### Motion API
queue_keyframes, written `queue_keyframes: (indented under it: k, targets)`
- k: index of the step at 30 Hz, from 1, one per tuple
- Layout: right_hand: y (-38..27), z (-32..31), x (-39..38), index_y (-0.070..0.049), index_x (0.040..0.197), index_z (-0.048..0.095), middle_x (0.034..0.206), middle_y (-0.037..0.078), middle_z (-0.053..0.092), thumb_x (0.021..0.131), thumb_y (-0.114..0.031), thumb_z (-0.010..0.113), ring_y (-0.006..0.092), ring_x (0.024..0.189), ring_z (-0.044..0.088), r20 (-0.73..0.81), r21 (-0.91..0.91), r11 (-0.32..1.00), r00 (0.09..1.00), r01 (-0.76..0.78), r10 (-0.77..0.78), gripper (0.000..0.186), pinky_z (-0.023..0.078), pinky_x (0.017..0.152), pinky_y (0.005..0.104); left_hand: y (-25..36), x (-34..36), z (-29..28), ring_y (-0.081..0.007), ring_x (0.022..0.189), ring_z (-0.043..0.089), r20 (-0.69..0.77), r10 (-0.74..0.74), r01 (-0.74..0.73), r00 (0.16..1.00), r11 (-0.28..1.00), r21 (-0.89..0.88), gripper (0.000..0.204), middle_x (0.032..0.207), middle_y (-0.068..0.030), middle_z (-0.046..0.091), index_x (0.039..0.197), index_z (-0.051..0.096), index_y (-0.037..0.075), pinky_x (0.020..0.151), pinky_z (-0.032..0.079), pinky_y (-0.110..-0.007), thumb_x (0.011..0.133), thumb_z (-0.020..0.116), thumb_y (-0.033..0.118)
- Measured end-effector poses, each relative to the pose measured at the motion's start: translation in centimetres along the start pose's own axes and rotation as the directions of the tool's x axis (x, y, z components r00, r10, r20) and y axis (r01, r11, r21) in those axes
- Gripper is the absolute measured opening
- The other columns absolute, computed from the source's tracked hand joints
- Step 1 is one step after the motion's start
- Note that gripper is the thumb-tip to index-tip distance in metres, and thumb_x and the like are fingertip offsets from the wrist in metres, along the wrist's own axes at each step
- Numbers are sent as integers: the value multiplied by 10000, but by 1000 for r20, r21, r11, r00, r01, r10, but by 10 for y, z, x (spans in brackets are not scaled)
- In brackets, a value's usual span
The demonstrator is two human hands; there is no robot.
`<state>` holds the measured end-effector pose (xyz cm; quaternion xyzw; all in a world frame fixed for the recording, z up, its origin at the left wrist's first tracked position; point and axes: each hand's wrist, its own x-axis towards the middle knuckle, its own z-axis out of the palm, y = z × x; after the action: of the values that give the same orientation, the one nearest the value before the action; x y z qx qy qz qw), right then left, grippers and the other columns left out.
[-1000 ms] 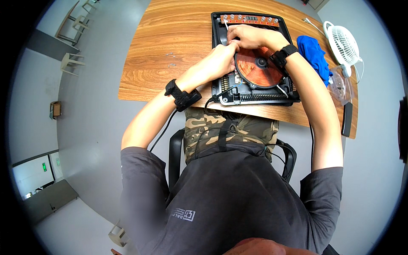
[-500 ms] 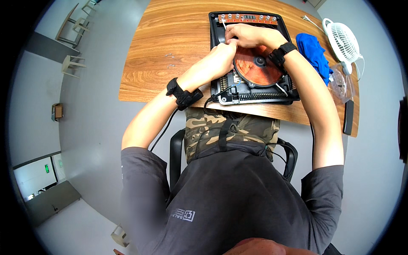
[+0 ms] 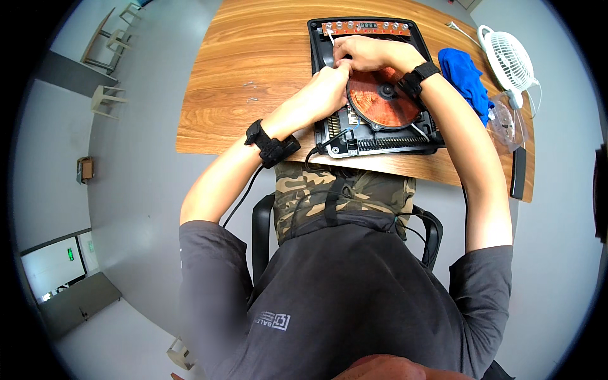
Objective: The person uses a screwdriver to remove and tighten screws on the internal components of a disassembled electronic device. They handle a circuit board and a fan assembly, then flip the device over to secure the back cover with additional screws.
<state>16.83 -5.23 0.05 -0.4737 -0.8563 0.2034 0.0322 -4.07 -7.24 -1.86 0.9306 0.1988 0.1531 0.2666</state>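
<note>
Head view, right hand (image 3: 369, 52) curled, left hand (image 3: 328, 92) adjoining

Slight shifts over the past second: open black appliance (image 3: 380, 107) appears turned a touch, the far end with its button board (image 3: 367, 28) a little closer to the left edge of the table (image 3: 253, 54). Right hand (image 3: 365, 53) rides along toward that edge, left hand (image 3: 329, 92) less so. Whole view also tilts slightly, perhaps accounting for part of this.
</note>
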Motion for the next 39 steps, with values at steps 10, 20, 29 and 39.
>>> queue_keyframes:
  k: [10, 20, 29, 39]
  targets:
    - [-3, 4, -3, 38, 1056, 724, 1124, 158, 655, 920, -93, 639, 329, 1101, 641, -57, 47, 999, 998, -22, 25, 207, 495, 994, 382, 2, 2, 6, -410, 775, 715, -45, -19, 22, 999, 998, 64, 408, 761, -244, 684, 1184, 499, -78, 675, 565, -444, 816, 675, -55]
    - [-3, 2, -3, 21, 1067, 736, 1150, 163, 673, 894, -129, 679, 337, 1109, 649, -43, 54, 998, 999, -26, 28, 236, 504, 987, 386, 8, -1, 3, -429, 808, 708, -34, -88, 90, 996, 994, 68, 418, 788, -237, 693, 1211, 501, -42, 705, 561, -492, 820, 650, -32]
    - [-3, 6, -6, 10, 1048, 741, 1121, 156, 666, 898, -81, 655, 334, 1098, 651, -69, 73, 997, 997, -20, 25, 195, 510, 991, 389, 11, -6, 5, -393, 798, 719, -42, -96, 99, 995, 992, 79, 442, 779, -168, 716, 1216, 514, 17, 703, 556, -477, 818, 708, -2]
    - [-10, 1, -9, -15, 1003, 756, 1124, 157, 673, 938, -186, 658, 333, 1093, 658, -70, 62, 998, 997, -24, 28, 207, 518, 984, 411, 20, -23, -2, -349, 954, 678, -7, 87, -79, 996, 937, 341, 499, 978, -152, 703, 1327, 623, 97, 845, 540, -448, 853, 761, 167]
